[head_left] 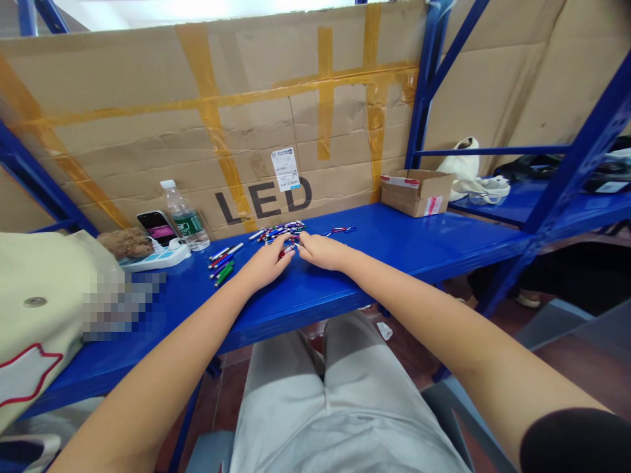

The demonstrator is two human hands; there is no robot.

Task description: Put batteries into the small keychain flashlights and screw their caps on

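Observation:
Both my hands rest on a blue metal shelf (pixel 394 246), meeting at its middle. My left hand (pixel 266 261) is closed in a pinch on a small red pen-like item (pixel 286 250). My right hand (pixel 323 251) has its fingers curled, and its fingertips touch the same red item from the right. Just behind the hands lies a pile of small coloured pen-like items (pixel 283 231) with clips. A few more of them (pixel 223 261), silver, blue, red and green, lie in a row to the left.
A taped cardboard sheet marked LED (pixel 266 197) backs the shelf. At left stand a water bottle (pixel 185 217), a phone (pixel 158 226) on a white scale (pixel 158 257), a brown fuzzy thing (pixel 125 243) and a cream bag (pixel 39 309). A small carton (pixel 417 190) sits at right.

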